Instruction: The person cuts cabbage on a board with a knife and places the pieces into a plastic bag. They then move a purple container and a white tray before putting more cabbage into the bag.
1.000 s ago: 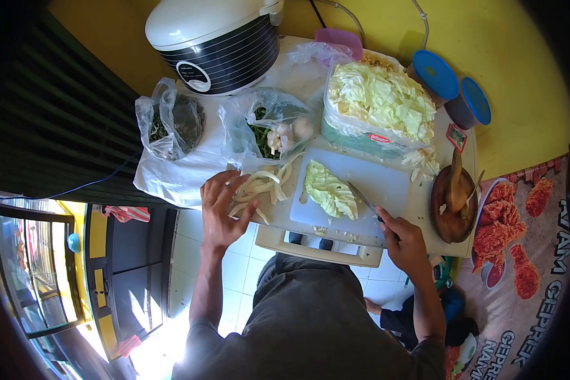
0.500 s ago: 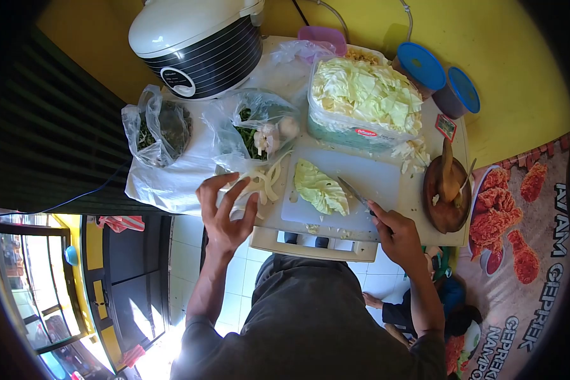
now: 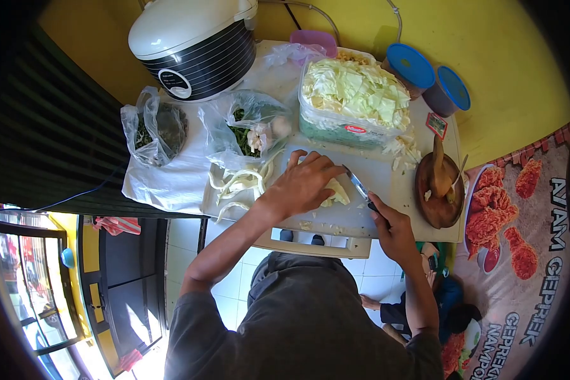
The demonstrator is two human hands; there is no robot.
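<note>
My left hand (image 3: 305, 182) lies over the piece of cabbage (image 3: 337, 192) on the white cutting board (image 3: 373, 168), its bent fingers holding the leaves down and hiding most of them. In my right hand (image 3: 394, 233) is a knife (image 3: 358, 185), gripped by its black handle, with the blade tip close to my left fingertips. Pale curved cabbage strips (image 3: 240, 182) lie left of the board. Behind it, a clear plastic container (image 3: 354, 130) is heaped with cut cabbage (image 3: 354, 92).
A rice cooker (image 3: 199, 57) stands at the back left, near two plastic bags (image 3: 155, 130) of greens and garlic. At right are a brown mortar (image 3: 438, 199) with its pestle and two blue-lidded tubs (image 3: 411, 65). Another person (image 3: 446, 301) sits low at right.
My left hand has moved right, from above the loose strips onto the cabbage piece. My right hand keeps the knife in nearly the same place.
</note>
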